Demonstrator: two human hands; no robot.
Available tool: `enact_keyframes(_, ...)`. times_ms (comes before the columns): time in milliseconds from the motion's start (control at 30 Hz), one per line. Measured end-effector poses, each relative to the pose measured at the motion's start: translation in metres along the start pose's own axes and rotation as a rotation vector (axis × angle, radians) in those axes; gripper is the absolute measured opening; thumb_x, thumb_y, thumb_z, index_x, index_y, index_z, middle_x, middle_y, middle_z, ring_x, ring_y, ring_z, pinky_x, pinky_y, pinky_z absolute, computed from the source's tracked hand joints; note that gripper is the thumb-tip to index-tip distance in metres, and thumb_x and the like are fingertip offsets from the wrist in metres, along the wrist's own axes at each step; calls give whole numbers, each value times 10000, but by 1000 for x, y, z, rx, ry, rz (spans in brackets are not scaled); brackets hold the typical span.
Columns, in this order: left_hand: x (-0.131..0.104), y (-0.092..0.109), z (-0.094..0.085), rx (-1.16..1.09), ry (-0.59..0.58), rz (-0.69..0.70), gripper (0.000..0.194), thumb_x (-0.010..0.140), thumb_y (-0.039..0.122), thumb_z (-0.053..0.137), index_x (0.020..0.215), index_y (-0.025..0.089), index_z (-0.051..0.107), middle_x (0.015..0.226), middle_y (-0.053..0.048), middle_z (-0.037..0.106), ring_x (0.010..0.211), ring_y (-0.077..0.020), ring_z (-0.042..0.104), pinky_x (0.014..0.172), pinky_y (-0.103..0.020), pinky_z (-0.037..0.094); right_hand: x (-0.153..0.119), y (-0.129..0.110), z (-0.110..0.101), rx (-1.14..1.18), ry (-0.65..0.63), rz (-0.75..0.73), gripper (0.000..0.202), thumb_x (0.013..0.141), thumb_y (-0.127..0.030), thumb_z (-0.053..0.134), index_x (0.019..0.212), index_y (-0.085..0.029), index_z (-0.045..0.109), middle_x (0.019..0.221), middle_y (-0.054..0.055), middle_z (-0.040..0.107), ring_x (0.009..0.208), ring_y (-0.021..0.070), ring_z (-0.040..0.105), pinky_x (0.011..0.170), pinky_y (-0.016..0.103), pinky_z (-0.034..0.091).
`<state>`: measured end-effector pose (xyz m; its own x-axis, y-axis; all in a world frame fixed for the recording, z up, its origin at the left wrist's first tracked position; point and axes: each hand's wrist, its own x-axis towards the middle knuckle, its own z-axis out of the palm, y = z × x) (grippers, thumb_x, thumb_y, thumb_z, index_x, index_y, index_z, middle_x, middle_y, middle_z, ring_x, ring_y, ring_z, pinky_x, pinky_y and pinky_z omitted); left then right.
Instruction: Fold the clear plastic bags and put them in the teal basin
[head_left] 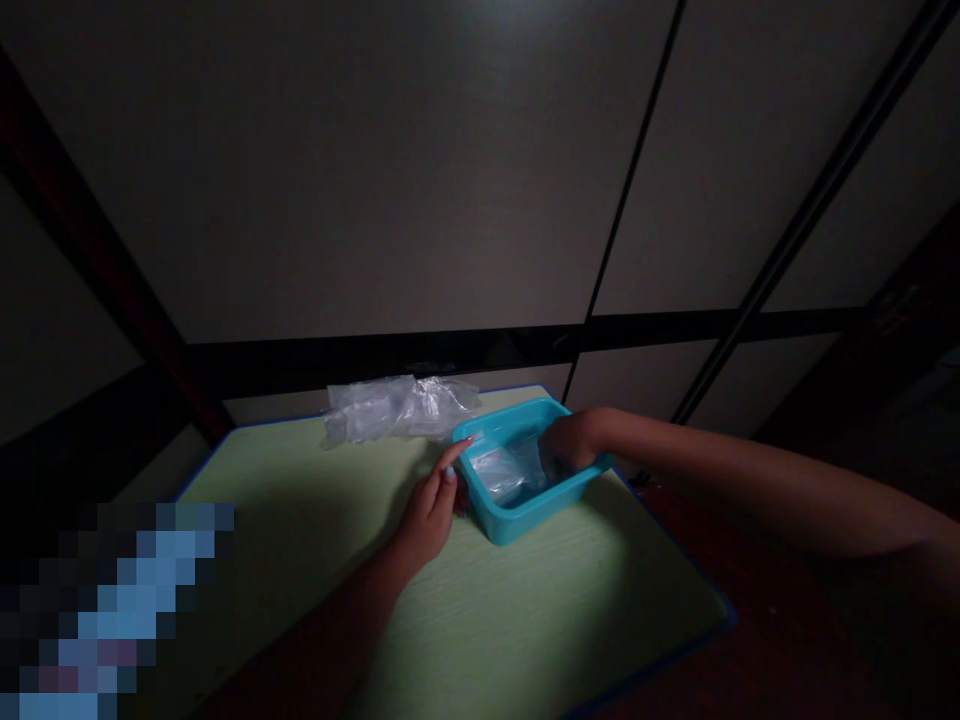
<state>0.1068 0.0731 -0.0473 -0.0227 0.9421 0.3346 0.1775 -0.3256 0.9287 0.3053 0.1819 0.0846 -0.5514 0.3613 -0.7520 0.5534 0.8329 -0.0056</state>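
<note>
A turquoise plastic basket (pixel 517 522) sits on a light green table near its far edge. My left hand (pixel 429 512) holds the basket's left side, its index finger along the rim and the other fingers low against the outer wall. Over the right rim, my right hand (pixel 574 440) reaches down into the basket. Its fingers are hidden, so I cannot see whether they grip anything. Clear plastic bags (pixel 501 474) lie inside, close to that hand. More crumpled clear plastic bags (pixel 401 408) rest on the table just behind and left of the basket.
The green table (pixel 487 620) has a blue edge and stands against large cabinet panels (pixel 397 200) with dark strips. A blurred-out patch (pixel 127 610) covers the lower left. The floor (pixel 780 640) at the right is dark and reddish. Light is dim.
</note>
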Motion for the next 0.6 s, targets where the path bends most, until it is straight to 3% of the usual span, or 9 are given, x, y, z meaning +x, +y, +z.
enact_keyframes(133, 0, -1, 0, -4, -7, 5, 620, 933, 582, 276, 1365, 174, 452, 632, -8, 558, 572, -161, 538, 556, -290, 469, 6, 0, 0, -48, -3, 46, 226, 610, -135, 638, 813, -113, 736, 670, 40, 640, 678, 208, 581, 610, 299, 386)
enact_keyframes(367, 0, -3, 0, -26, -13, -2, 604, 933, 576, 282, 1366, 191, 452, 651, -10, 551, 580, -161, 529, 552, -286, 470, -3, -2, -3, -27, 89, 68, 379, 676, -99, 612, 1026, -190, 723, 895, 70, 699, 818, 233, 611, 704, 326, 386)
enact_keyframes(500, -1, -1, 0, -17, -11, -8, 623, 928, 589, 278, 1373, 187, 447, 634, -4, 543, 576, -162, 526, 550, -283, 457, -7, -1, -5, -30, 184, 81, 286, 726, -110, 595, 957, -209, 732, 922, 60, 705, 877, 237, 618, 803, 361, 361)
enact_keyframes(600, -1, 2, 0, -4, -11, 10, 611, 938, 572, 266, 1378, 186, 440, 635, -1, 537, 571, -155, 514, 551, -279, 446, -6, 2, -5, 47, 190, 50, 246, 750, -110, 569, 927, -193, 719, 897, 46, 701, 856, 210, 611, 771, 318, 373)
